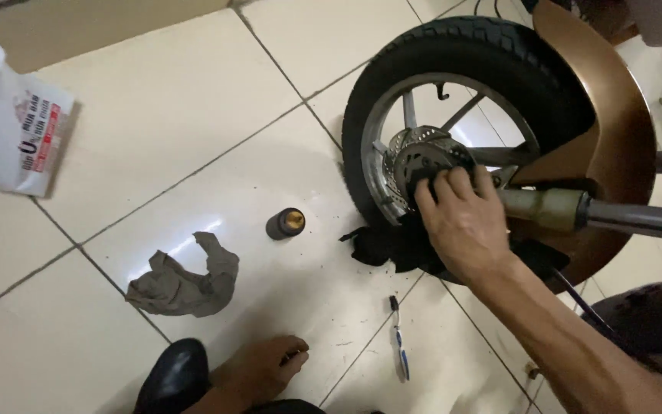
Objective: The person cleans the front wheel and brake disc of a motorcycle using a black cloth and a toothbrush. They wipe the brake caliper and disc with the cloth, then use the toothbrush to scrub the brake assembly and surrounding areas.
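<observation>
- While the black rubber-tyred motorcycle wheel (453, 115) stands upright on the pale tiled floor (193, 138), its axle runs roughly toward the camera, so the round face of the wheel is what shows.
- One perforated silver brake disc (415, 157) sits at the wheel's hub, flat against the spokes.
- The right hand (465, 222) lies over the lower part of that disc, fingers (442, 188) curled together and pressing a black cloth (404, 245) to the metal — the cloth hangs down from under the palm to the floor at the foot of the wheel.
- One grey fork tube (576, 211) crosses just right of the hub, its long axis near level, running away from the wheel.
- A bronze curved mudguard (614, 130) arcs round the wheel's right side.
- The left hand (266, 368) rests on the floor well below and left of the wheel, fingers loosely bent, holding nothing — beside it a black rounded shoe (174, 379).
- One toothbrush with a blue and white handle (398, 341) lies below the wheel, long axis nearly up-and-down in view, bristle end toward the wheel.
- One small dark cylinder with a brass top (285, 223) stands left of the wheel.
- One crumpled grey rag (185, 280) lies farther left.
- One white plastic bag (9, 130) lies far left of the wheel.
</observation>
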